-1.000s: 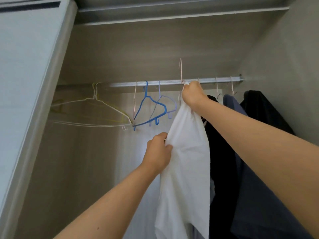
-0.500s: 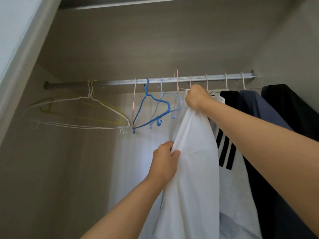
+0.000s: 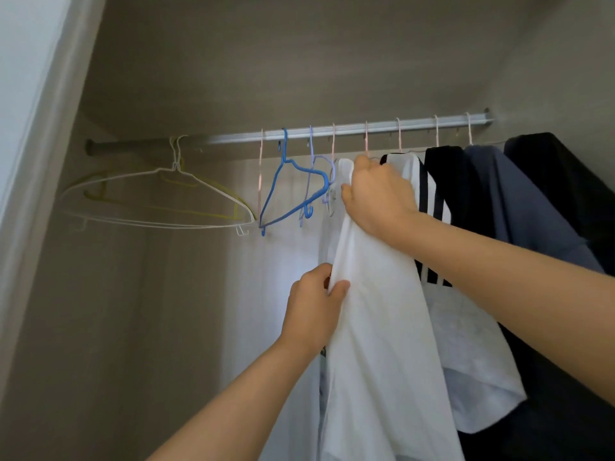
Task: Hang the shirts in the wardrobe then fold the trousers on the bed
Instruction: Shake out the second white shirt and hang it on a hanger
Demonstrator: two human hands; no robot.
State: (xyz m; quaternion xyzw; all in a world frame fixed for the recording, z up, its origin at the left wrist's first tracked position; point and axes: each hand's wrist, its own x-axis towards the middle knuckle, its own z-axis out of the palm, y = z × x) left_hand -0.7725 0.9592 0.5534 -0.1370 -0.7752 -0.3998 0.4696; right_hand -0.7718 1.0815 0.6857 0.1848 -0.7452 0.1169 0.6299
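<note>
Right hand (image 3: 376, 197): fingers closed around the top of one white shirt (image 3: 376, 344), just below the rail (image 3: 332, 133). Left hand (image 3: 314, 311): pinching the same shirt's edge lower down. The shirt hangs inside the wardrobe, between empty hangers (image 3: 285, 151) (at least five, to its left) and hung garments (image 3: 519, 201) (four, to its right).

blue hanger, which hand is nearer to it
Right. The right hand grips the top of the white shirt just beside the right end of the blue hanger; the left hand holds the shirt's edge lower, below the hanger.
</note>
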